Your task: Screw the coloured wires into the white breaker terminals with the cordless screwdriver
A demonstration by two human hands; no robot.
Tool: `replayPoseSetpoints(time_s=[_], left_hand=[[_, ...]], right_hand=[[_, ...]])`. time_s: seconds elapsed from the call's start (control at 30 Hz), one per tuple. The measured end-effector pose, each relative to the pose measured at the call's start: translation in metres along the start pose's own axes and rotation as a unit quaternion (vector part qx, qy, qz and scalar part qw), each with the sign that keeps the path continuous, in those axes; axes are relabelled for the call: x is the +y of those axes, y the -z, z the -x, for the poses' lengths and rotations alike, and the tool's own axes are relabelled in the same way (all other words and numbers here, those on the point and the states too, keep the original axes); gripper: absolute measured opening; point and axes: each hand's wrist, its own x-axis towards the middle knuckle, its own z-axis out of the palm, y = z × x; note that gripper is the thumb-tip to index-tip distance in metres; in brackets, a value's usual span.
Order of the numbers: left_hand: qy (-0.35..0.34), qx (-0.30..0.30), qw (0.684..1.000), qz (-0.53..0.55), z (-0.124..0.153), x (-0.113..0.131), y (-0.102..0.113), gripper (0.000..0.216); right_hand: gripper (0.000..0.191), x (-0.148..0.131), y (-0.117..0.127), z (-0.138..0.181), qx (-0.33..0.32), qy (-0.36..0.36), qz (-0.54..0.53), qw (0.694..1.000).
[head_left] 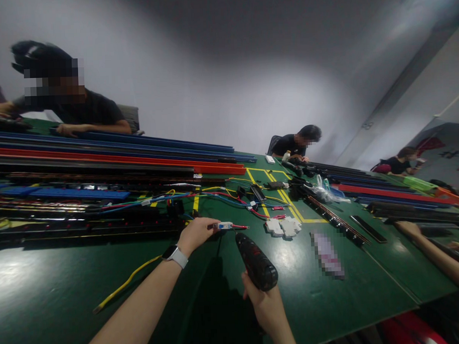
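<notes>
My left hand (197, 235), with a watch on its wrist, pinches a small white-and-blue part (226, 226) above the table. A short red wire (239, 227) sticks out of the part to the right. My right hand (264, 302) is wrapped round the grip of a black cordless drill (256, 261). The drill's nose points up and away, just below the red wire; whether its tip touches anything I cannot tell. White plastic pieces (284, 227) lie to the right of the wire. Behind my left hand run red, blue and yellow wires (215, 192).
Long black rails (103, 227), orange channels (222, 168) and blue channels (156, 142) cover the left of the green table (313, 299). A loose yellow cable (128, 281) lies near my left forearm. At right, a person's arm (431, 250) reaches in; several people sit around.
</notes>
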Motion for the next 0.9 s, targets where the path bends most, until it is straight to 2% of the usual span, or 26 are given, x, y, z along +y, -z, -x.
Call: replayPoseSetpoints(time_s=[0.13,0.33,0.57,0.9], left_hand=[[0.002,-0.004,1.0,-0.002,0.001,0.0,0.0,0.031],[0.005,0.004,1.0,0.004,0.001,0.0,0.0,0.03],[-0.013,0.003,1.0,0.002,0.002,0.001,0.001,0.031],[-0.007,0.004,1.0,0.002,0.002,0.004,0.003,0.031]], right_hand=[[0.059,-0.002,0.0,0.001,0.006,-0.004,0.004,1.0],[0.047,-0.001,0.0,0.0,-0.005,-0.012,-0.003,1.0],[0.054,0.003,0.0,-0.001,0.006,-0.003,0.007,1.0],[0.053,0.007,0.0,-0.001,0.007,0.009,-0.01,1.0]])
